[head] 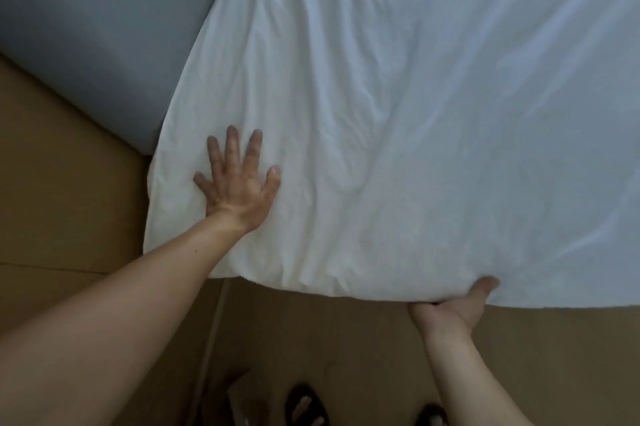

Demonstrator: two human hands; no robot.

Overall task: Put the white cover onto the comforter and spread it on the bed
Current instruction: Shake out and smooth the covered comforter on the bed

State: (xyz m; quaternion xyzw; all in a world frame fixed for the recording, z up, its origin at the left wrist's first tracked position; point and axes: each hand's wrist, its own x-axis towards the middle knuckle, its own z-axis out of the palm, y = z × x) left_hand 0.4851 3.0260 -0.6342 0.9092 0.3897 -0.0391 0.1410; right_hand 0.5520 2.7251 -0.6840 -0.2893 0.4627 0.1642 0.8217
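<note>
The white covered comforter (398,106) lies spread over the bed, its near corner hanging over the bed's foot. My left hand (237,183) presses flat on that corner with fingers splayed. My right hand (460,304) grips the comforter's near hem, thumb on top and fingers hidden underneath. The cloth shows soft wrinkles running away from me.
The grey-blue bed sheet (97,30) shows at the upper left beside the comforter. Tan floor (62,203) surrounds the bed's corner. My feet in dark sandals (306,405) stand at the bottom edge.
</note>
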